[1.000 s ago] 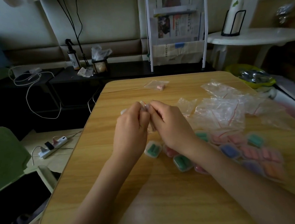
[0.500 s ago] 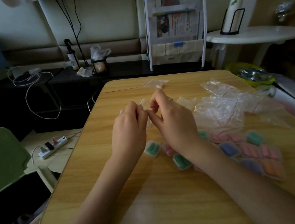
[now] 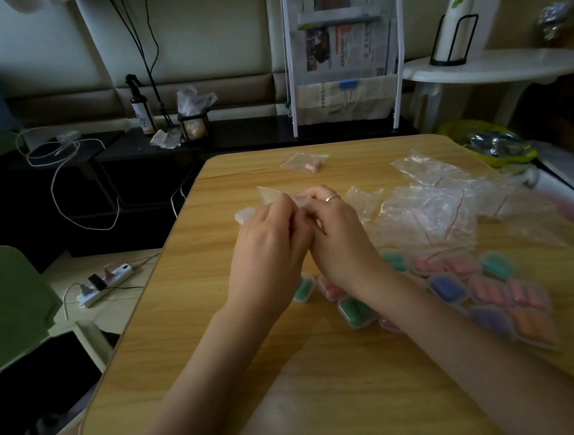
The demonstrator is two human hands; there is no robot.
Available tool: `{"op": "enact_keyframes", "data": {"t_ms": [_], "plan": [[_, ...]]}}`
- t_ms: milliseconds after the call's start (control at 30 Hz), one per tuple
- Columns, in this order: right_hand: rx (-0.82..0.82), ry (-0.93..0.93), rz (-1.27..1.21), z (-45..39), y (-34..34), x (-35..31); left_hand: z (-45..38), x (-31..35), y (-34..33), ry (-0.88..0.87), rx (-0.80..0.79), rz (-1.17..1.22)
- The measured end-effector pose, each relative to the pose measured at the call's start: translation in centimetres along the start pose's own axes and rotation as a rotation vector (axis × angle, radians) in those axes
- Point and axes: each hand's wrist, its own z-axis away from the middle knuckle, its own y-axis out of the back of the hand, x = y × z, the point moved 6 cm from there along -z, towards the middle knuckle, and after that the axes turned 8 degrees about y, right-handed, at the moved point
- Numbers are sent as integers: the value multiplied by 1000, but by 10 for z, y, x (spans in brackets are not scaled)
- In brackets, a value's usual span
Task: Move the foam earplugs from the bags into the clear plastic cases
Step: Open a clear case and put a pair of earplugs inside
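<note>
Both hands meet over table (image 3: pixel 325 368): left hand (image 3: pixel 268 239) and right hand (image 3: pixel 340 233) pinch one clear bag (image 3: pixel 270 196), which juts away-left; filled cases (image 3: pixel 456 290) lie nearer right hand

Dim, soft daylight is falling from the far side onto the wooden table (image 3: pixel 325 368), leaving the floor left of the hands sinking into near black. The wide lens is bending the table edges, and the colored cases (image 3: pixel 490 290) right of the hands are blurring, while forearms are casting faint shadows.
</note>
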Motion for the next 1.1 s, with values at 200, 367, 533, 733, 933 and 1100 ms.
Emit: {"op": "enact_keyframes", "data": {"t_ms": [200, 367, 533, 733, 933, 1100], "plan": [[-26, 7, 85, 1, -1, 1, 0, -4, 6, -10, 20, -63], [-12, -13, 76, -2, 8, 9, -3, -9, 11, 135, 25, 74], [-12, -78, -133, -6, 9, 19, -7, -54, 20, 643, 51, 272], [-129, -148, -292, -1, -2, 21, -3, -71, 6, 920, -92, 783], [-119, -140, -343, -1, -4, 19, -1, -69, 11, 864, -77, 775], [-142, -120, -378, -1, -7, 14, -3, -66, 12, 829, -40, 856]]}}
